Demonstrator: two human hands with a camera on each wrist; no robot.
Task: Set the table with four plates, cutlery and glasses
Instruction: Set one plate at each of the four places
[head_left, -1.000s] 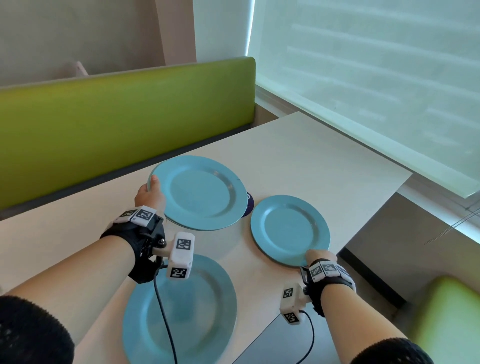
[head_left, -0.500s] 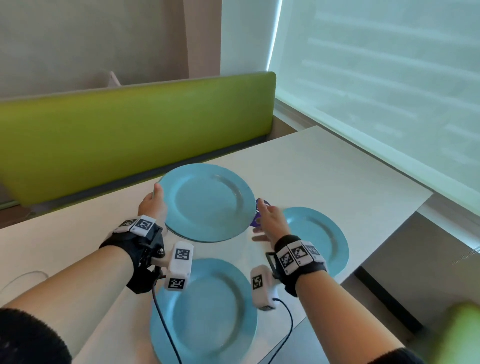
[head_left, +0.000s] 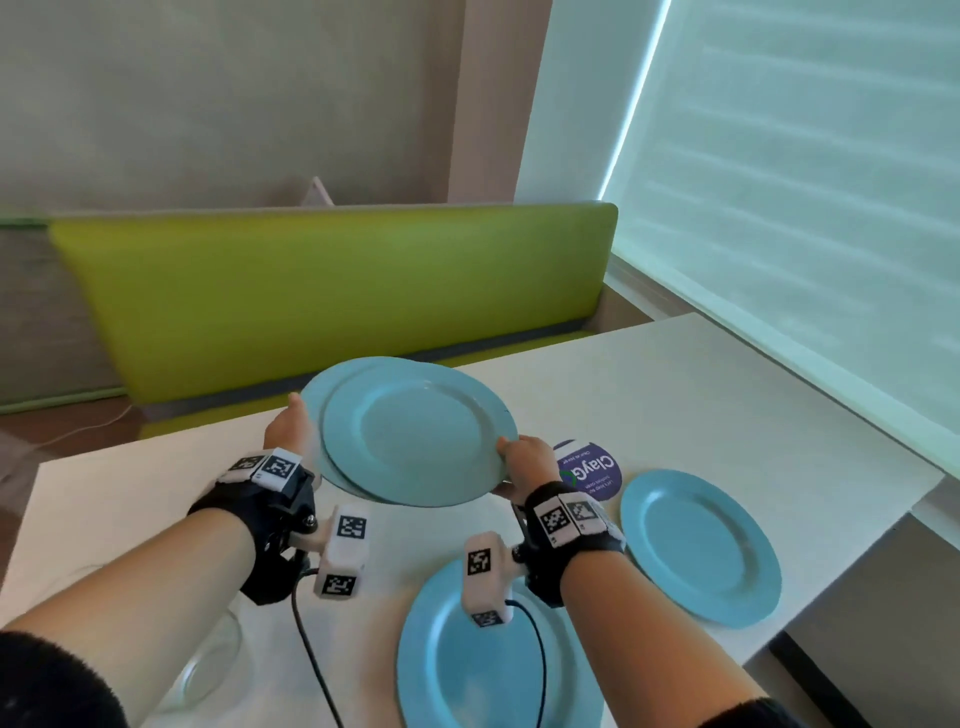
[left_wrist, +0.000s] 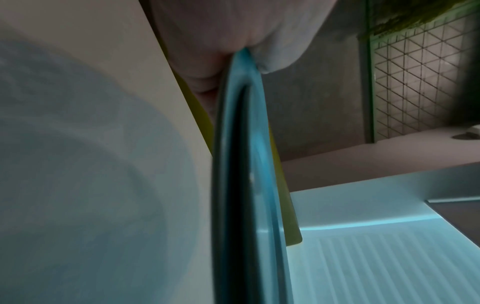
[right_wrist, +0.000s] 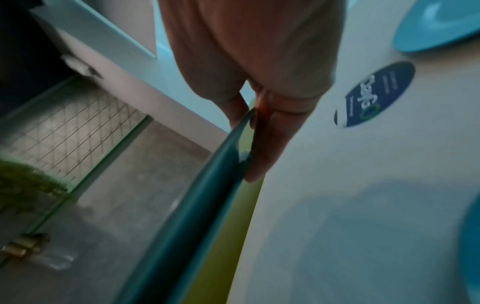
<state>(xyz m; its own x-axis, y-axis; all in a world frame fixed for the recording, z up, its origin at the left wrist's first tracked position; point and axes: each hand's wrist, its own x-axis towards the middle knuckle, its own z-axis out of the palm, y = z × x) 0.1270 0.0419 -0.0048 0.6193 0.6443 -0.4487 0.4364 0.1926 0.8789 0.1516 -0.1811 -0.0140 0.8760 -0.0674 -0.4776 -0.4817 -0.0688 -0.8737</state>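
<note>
Holding a pair of stacked blue plates (head_left: 415, 434) up off the white table (head_left: 675, 395) now, you've got your left hand (head_left: 283, 426) on their left rim and your right hand (head_left: 524, 457) on the right rim. Half a second back your right hand was only hovering beside the purple round sticker (head_left: 589, 470); before that it was down at the far-right plate (head_left: 698, 545). That sticker was mostly covered earlier and is fully in the open now. The head view has also tilted up, so more wall and green bench back (head_left: 337, 280) shows.

Hard-to-see stuff: from the head view your fingers go under the plates, so only thumbs and knuckles show. The near plate (head_left: 483, 654) is partly behind your right wrist gear and cut off at the bottom edge. A clear glass thing (head_left: 208, 660) at the near left is faint and half behind your left forearm, can't say what it is exactly.

Wrist cams fill in the grip: the left one shows your thumb (left_wrist: 278, 37) and fingers pinching two separate rims edge-on, so it really is two plates. The right one, blurry, shows your fingers (right_wrist: 270, 131) stretched along the underside with the thumb on top, plus the sticker and a slice of the far-right plate, which the left cam doesn't catch.
</note>
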